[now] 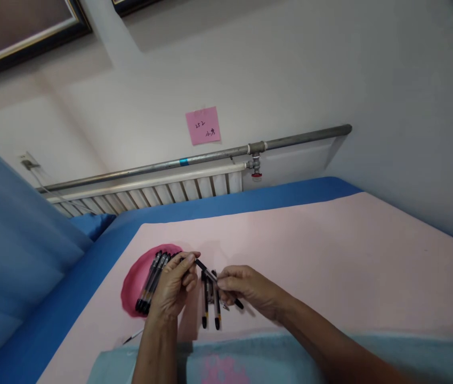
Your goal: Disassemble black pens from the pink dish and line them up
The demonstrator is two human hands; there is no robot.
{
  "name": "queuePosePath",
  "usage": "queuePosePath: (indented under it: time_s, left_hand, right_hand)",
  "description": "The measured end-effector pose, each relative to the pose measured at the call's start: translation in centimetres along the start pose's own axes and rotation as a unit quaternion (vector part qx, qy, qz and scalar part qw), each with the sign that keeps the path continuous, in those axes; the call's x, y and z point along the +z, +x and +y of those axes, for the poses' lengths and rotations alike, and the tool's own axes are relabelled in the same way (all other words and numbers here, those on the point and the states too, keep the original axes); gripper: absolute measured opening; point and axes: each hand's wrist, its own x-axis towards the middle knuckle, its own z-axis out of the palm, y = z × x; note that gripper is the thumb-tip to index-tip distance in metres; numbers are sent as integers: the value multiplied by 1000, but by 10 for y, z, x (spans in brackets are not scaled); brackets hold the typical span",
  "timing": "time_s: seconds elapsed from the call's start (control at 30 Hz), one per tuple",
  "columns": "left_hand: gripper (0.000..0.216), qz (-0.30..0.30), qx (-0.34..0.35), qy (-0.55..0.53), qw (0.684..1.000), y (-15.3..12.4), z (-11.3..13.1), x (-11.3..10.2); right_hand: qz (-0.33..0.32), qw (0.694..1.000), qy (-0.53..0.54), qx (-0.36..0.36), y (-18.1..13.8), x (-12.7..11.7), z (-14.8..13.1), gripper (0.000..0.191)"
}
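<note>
A pen (205, 269) with black ends slants between my two hands over the pink table cover. Its upper left end is pinched by the fingers of my left hand (174, 282). My right hand (248, 287) is closed round the lower part, with a black end sticking out below the fingers. Underneath, a black-ended pen (204, 306) and another pen (217, 312) lie on the cover, with small parts between them that I cannot make out. Partly behind my left hand, several black pens (150, 282) lie side by side in a pink dish (129, 285).
A thin white stick with a dark tip (133, 336) lies near the front edge. Light blue cloth (282, 354) runs along my side. The pink cover (330, 250) spreads over a blue surface (226, 204). A radiator (186, 190) and pipe (302, 138) line the wall; a blue curtain (14, 240) hangs left.
</note>
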Motion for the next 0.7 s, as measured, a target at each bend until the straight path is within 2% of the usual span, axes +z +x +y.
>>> queuePosePath:
  time_s: [0.17, 0.3, 0.37, 0.5, 0.53, 0.57, 0.6, 0.7]
  left_hand:
    - [27, 45, 32, -6, 998, 4, -6, 3]
    - [26, 77, 53, -21, 995, 3, -9, 9]
    - [27, 94, 62, -27, 993, 3, -8, 11]
    - [31, 154, 89, -50, 983, 5, -2, 2]
    - [32, 170, 95, -60, 979, 7, 0, -2]
    - [32, 180, 99, -72, 976, 8, 2, -7]
    - [32, 182, 97, -84, 975, 9, 4, -11]
    - [29, 145, 75, -113, 980, 11, 8, -19]
  right_hand:
    - [104, 984, -135, -51, 3, -1, -1, 9]
    - [156, 943, -278, -99, 3, 3, -2, 5]
    - [182, 892, -387, -146, 1, 6, -3, 5]
    - [197, 739, -586, -268, -3, 8, -2, 9]
    - [197, 721, -602, -281, -4, 7, -1, 10]
    - [200, 719, -602, -283, -4, 6, 1, 10]
    - [207, 730, -590, -276, -4, 5, 2, 9]
    - [229, 784, -528, -232, -3, 0, 3, 9]
